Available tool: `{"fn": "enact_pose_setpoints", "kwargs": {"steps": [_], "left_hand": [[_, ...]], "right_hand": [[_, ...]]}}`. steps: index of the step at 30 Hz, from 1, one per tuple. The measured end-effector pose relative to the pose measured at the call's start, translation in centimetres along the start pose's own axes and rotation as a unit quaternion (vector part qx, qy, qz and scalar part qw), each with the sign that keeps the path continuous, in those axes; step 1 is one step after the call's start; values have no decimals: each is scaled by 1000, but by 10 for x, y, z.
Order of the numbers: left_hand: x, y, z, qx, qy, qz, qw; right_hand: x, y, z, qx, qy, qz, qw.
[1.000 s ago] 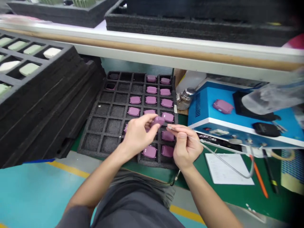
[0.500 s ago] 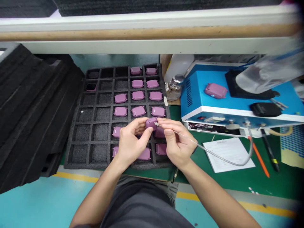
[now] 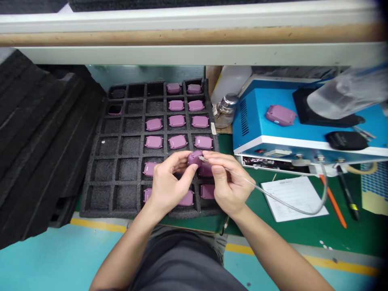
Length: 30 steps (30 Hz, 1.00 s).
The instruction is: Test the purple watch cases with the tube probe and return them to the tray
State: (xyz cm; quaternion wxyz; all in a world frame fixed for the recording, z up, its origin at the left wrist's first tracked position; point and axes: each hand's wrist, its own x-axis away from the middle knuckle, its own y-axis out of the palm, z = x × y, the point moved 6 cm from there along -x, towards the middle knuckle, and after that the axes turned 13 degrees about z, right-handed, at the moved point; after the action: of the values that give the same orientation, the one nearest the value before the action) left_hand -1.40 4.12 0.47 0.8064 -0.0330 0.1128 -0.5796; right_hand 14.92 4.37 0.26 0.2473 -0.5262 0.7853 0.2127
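Pinched in the fingers of my left hand (image 3: 170, 178) is a purple watch case (image 3: 194, 158), tilted up over the foam tray (image 3: 127, 134). My right hand (image 3: 230, 182) is closed on a thin grey cable (image 3: 274, 197) near its metal tip, which is at the case's side; whether it touches cannot be made out. Some right fingertips rest by the case's far edge. The cable curves right to a blue box (image 3: 266, 99). Below my hands, several purple watch cases (image 3: 177, 141) lie in the tray's compartments, partly hidden by my hands.
Stacked black foam trays (image 3: 45, 149) rise on the left. A purple case (image 3: 281, 115) and a black oval object (image 3: 346, 140) sit on the blue box. A glass bottle (image 3: 226, 111), paper pad (image 3: 292, 198), orange stick (image 3: 335, 204) and black pen (image 3: 348, 194) are nearby. A shelf edge (image 3: 182, 37) spans the back.
The view has shifted slightly, moving the surroundings a little in the picture. Both hands keep their grips, and the cable tip stays at the watch case.
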Motion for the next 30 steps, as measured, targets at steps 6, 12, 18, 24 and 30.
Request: {"fn": "enact_pose_setpoints", "kwargs": {"steps": [6, 12, 18, 24, 30], "left_hand": [[1, 0, -1, 4, 4, -1, 1000], [1, 0, 0, 2, 15, -1, 1000], [1, -1, 1, 8, 27, -3, 1000], [1, -1, 0, 1, 25, -1, 1000], [-1, -1, 1, -1, 24, 1, 1000]], "right_hand": [[0, 0, 1, 1, -1, -4, 1000], [1, -1, 2, 2, -8, -3, 1000], [1, -2, 1, 9, -6, -5, 1000], [1, -1, 1, -2, -1, -9, 1000], [0, -1, 0, -4, -2, -10, 1000]]}}
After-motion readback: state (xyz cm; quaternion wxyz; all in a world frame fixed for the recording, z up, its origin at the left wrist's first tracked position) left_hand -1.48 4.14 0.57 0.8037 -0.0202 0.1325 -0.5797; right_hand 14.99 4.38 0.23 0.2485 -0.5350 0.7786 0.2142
